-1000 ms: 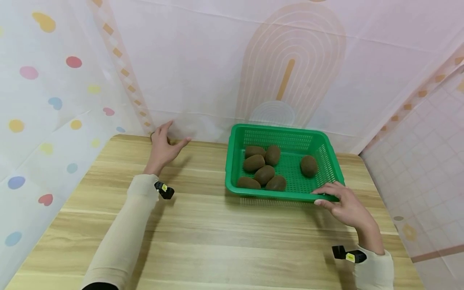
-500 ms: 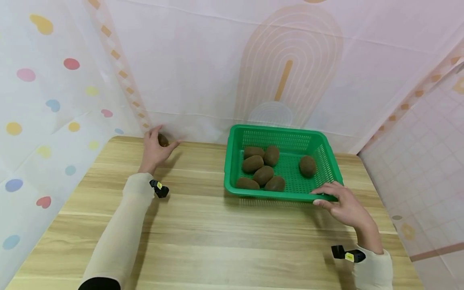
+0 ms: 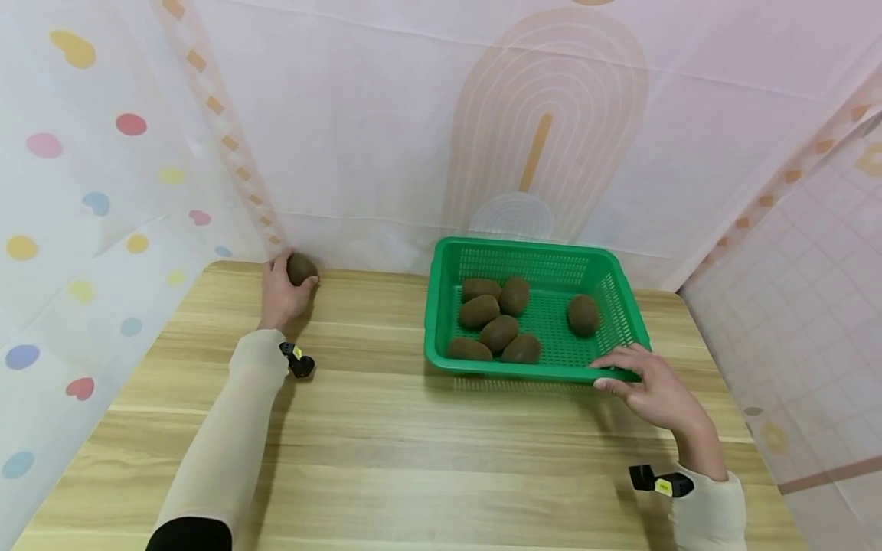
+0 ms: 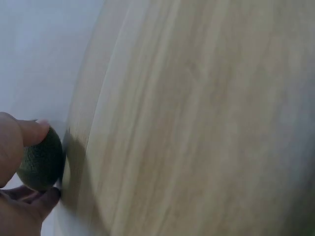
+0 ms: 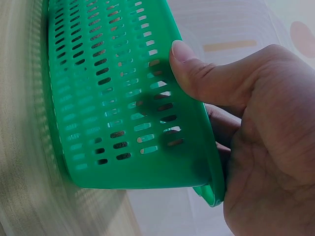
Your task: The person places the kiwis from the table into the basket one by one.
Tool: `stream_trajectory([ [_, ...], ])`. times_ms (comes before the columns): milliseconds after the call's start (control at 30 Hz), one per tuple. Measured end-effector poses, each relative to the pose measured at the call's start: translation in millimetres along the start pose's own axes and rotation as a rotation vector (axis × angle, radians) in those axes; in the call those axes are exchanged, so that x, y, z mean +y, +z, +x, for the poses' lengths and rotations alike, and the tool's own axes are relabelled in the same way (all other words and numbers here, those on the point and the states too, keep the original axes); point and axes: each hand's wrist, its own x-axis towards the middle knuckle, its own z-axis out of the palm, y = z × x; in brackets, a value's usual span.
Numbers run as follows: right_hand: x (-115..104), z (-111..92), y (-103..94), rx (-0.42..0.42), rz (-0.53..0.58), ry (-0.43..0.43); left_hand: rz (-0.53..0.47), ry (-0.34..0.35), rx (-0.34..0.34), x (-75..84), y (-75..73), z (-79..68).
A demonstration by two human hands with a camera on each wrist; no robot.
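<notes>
At the table's far left corner my left hand (image 3: pixel 281 297) grips a brown kiwi (image 3: pixel 301 268), thumb on one side and fingers on the other. The left wrist view shows that same kiwi (image 4: pixel 41 161) between thumb and fingers, right at the table's back edge. My right hand (image 3: pixel 658 390) pinches the near right corner of a green plastic basket (image 3: pixel 517 370). Seen from the right wrist, the thumb (image 5: pixel 206 78) lies outside the basket's rim and the fingers go behind it. Several kiwis (image 3: pixel 499 334) cluster in the basket's left half, and one kiwi (image 3: pixel 583 315) lies apart on the right.
The wooden table (image 3: pixel 386 459) carries the basket near its back edge. A pale patterned sheet (image 3: pixel 358 138) hangs right behind the table, and similar sheets rise at the left and right sides.
My left hand has moved left and closed its thumb and fingers round the kiwi in the corner, which was mostly hidden behind the hand before. The right hand keeps its hold on the basket.
</notes>
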Motion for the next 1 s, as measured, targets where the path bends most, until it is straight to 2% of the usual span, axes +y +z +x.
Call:
stream_trajectory([
  [133, 0, 0, 0.0, -0.001, 0.002, -0.003, -0.003, 0.018, 0.016, -1.8, 0.8, 2.2],
  [467, 0, 0, -0.5, 0.004, 0.014, -0.014, -0.020, 0.031, 0.002, 5.6, 3.4, -0.8],
  [600, 0, 1, 0.2, 0.002, 0.013, -0.017, -0.033, 0.035, -0.015, 13.4, 3.5, -3.1],
  [800, 0, 1, -0.1, -0.009, 0.014, 0.004, -0.103, 0.029, -0.054, 28.0, 3.6, -9.6],
  [1000, 0, 1, -0.2, -0.016, 0.013, 0.011, -0.159, 0.074, -0.051, 38.4, 4.6, -16.2],
])
